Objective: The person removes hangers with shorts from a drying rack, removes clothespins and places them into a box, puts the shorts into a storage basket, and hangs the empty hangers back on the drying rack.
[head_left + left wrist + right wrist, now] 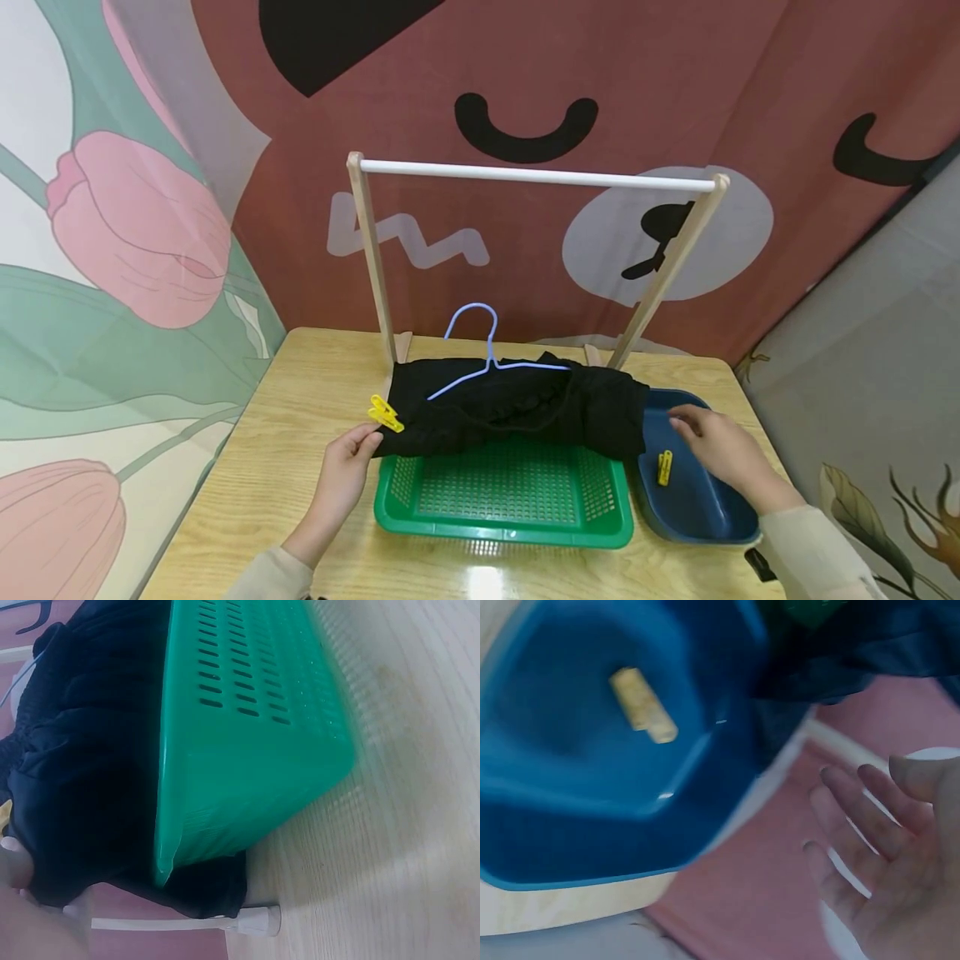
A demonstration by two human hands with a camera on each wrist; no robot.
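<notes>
Left hand on the black garment, right hand above the blue basin

The left hand (347, 467) pinches the front-left corner of the black garment (438, 435) between thumb and fingers, at the rear-left of the green basket (510, 535). The right hand (723, 454) is right of the basket, its fingers apart and loosely curved. The garment lies across the basket's rear part; its long axis runs left to right, roughly parallel to the basket's front rim. A yellow clip (386, 413) sits slantwise at the garment's left edge, just beyond the left fingertips. Behind the basket, the purple hanger (491, 350) rests against the garment, arms extending left and right, hook pointing rearward and opening left. The blue basin (697, 504) stands just right of the basket; a second yellow clip (665, 467) lies inside, long axis front to rear. A rack with a white bar (540, 175) stands behind the basket.
</notes>
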